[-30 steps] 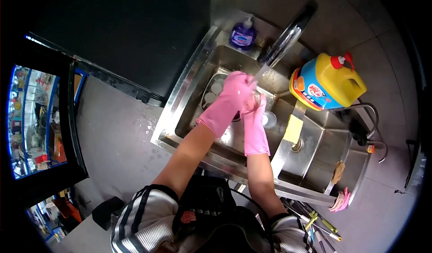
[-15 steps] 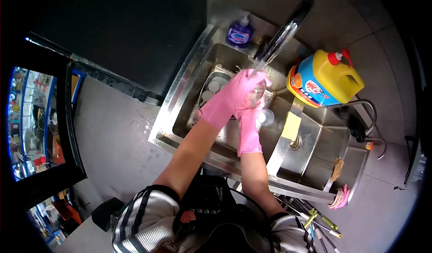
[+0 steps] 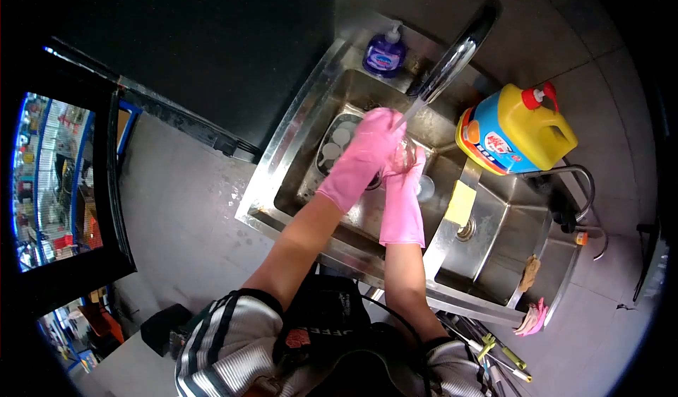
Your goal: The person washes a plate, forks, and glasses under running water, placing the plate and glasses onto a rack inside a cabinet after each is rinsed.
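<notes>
Both hands wear pink rubber gloves over the left sink basin, beneath the running tap. My left hand (image 3: 371,150) is closed against the upper left side of a clear glass (image 3: 405,156), in the stream of water (image 3: 408,115). From below and to the right, my right hand (image 3: 405,189) wraps the same glass; its fingertips show along the far side. Much of the glass is hidden by the gloves. Just right of my right wrist, a second clear cup (image 3: 425,188) sits in the basin. Left of the hands, a rack with round pale pieces (image 3: 341,137) lies in the basin.
The chrome tap (image 3: 455,55) arches over the basin. A purple soap bottle (image 3: 385,52) and a big yellow detergent jug (image 3: 519,129) stand behind the sink. A yellow sponge (image 3: 460,203) lies on the divider. Brown cloth (image 3: 530,273) and pink gloves (image 3: 533,318) hang at the right edge.
The whole view has shifted slightly. My right hand has slid up along the glass, and my left hand has turned a little over it. The glass stays under the water.
</notes>
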